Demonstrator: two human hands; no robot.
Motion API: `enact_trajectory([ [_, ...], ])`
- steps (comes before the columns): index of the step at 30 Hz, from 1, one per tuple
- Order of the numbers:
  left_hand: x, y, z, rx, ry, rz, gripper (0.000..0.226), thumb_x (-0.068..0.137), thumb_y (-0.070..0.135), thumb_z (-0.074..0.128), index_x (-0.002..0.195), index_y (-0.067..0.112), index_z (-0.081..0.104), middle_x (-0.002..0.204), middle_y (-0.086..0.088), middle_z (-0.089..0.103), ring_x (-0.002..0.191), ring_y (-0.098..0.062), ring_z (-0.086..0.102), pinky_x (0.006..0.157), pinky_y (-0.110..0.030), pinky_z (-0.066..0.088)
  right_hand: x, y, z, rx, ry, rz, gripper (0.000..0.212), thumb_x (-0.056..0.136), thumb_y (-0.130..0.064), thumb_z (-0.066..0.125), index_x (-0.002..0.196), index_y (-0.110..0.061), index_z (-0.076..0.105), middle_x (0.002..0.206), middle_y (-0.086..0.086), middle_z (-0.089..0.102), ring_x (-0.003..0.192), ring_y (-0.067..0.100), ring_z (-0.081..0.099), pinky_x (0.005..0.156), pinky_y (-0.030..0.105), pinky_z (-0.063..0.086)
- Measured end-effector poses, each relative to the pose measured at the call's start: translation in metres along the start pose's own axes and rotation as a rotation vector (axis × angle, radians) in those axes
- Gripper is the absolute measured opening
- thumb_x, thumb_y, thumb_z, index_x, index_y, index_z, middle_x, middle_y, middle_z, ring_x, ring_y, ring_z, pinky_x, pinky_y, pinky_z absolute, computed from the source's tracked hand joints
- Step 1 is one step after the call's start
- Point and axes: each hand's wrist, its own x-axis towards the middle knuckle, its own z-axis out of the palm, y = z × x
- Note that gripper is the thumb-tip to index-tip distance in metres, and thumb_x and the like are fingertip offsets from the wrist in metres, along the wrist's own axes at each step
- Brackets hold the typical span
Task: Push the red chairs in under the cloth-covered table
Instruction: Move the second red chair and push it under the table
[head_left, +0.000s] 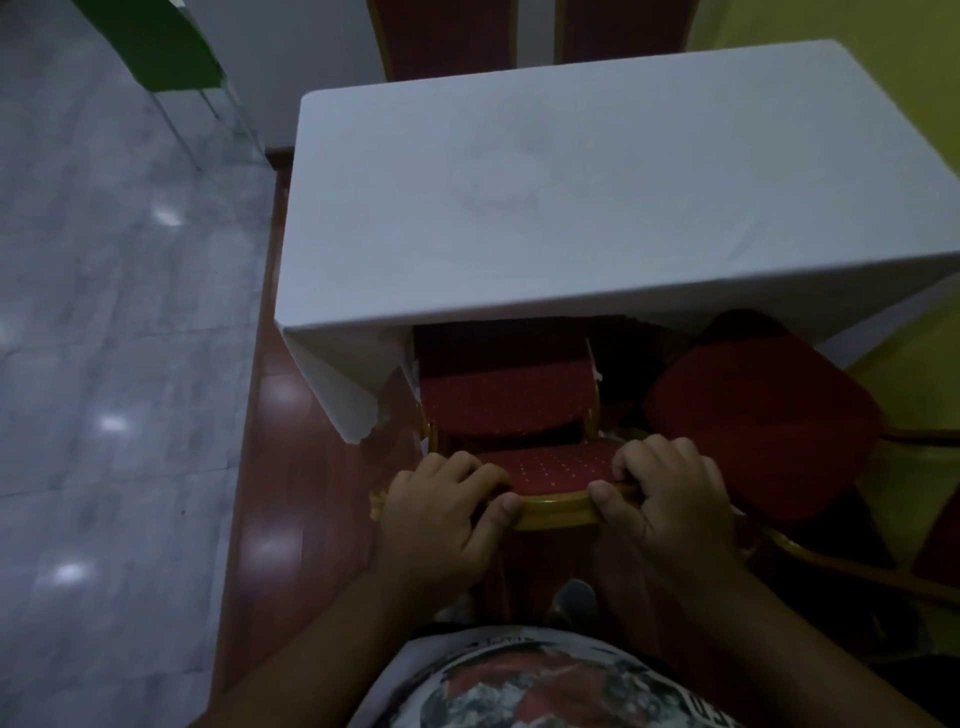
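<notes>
A red chair with a gold frame (556, 512) stands right in front of me, its dotted seat (504, 402) partly under the near edge of the white cloth-covered table (597, 208). My left hand (441, 512) grips the top of the backrest on its left end. My right hand (670, 499) grips the same backrest top on its right end. A second red chair (763, 415) stands to the right, turned at an angle, its seat mostly outside the table edge.
Two more red chair backs (441, 36) rise behind the table's far side. A green chair (156, 47) stands at the top left on grey tiled floor (104, 312). A reddish floor strip (291, 467) runs along the table's left side.
</notes>
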Motion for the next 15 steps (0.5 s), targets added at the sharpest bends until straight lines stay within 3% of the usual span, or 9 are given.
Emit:
enact_trajectory([
  [15, -0.015, 0.011, 0.000, 0.033, 0.018, -0.058, 0.045, 0.098, 0.055, 0.029, 0.106, 0.038, 0.069, 0.101, 0.017, 0.063, 0.090, -0.012, 0.054, 0.074, -0.035, 0.031, -0.010, 0.006, 0.007, 0.055, 0.000, -0.039, 0.055, 0.091, -0.077, 0.028, 0.079, -0.029, 0.051, 0.074, -0.014, 0.046, 0.074, 0.011, 0.043, 0.071, 0.043, 0.039],
])
